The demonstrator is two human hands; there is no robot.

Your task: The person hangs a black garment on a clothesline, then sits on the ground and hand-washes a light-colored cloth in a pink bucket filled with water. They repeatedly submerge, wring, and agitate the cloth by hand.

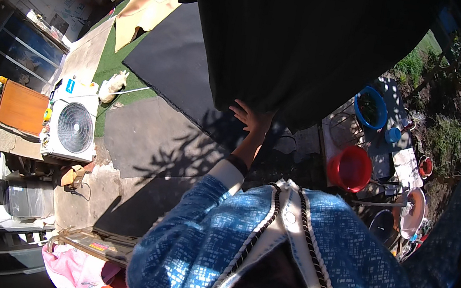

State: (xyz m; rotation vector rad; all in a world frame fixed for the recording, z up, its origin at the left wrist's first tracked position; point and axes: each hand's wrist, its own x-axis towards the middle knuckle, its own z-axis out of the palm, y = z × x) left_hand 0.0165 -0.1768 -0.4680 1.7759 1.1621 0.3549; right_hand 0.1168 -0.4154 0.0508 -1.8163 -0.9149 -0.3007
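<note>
A large black cloth (315, 44) hangs in front of me and fills the upper middle of the head view. My left hand (253, 119) lies against its lower edge, fingers spread apart and pointing up and left. A dark band circles that wrist, below a blue knitted sleeve with a white cuff. My right hand does not show, and what the cloth covers is hidden. Behind the cloth, to the left, a dark grey sheet (169, 53) lies flat on the ground.
To the left stands a white outdoor air-conditioner unit (75, 128), near a pale animal (112, 86) on green turf. A red basin (351, 168) and a blue tub (370, 108) are on the right. Pink fabric (71, 272) lies at lower left.
</note>
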